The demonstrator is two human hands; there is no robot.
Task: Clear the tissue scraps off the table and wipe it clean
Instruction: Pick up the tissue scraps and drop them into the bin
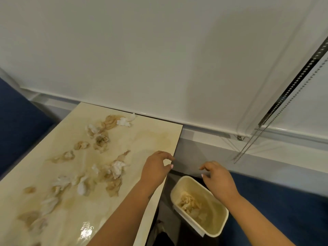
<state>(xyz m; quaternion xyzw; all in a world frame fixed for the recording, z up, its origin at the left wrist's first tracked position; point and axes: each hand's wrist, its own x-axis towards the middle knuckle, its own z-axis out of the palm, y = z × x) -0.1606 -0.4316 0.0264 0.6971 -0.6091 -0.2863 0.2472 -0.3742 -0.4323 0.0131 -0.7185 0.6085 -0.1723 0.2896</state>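
Marble-look table [150, 135] strewn with tissue scraps [116, 168]; left hand [156, 167], right hand [217, 178] loosely spread, empty.

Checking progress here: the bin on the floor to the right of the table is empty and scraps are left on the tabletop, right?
Not quite. The head view shows the bin already holds some stained tissue. The rest stands: it sits on the floor right of the table, and scraps are left on the tabletop.

Wet, stained tissue scraps [113, 170] scattered across glossy beige surface [150, 137]. Left hand [156, 167] over surface's right edge, right hand [219, 180] above cream bin [220, 226], both loosely curled, empty.
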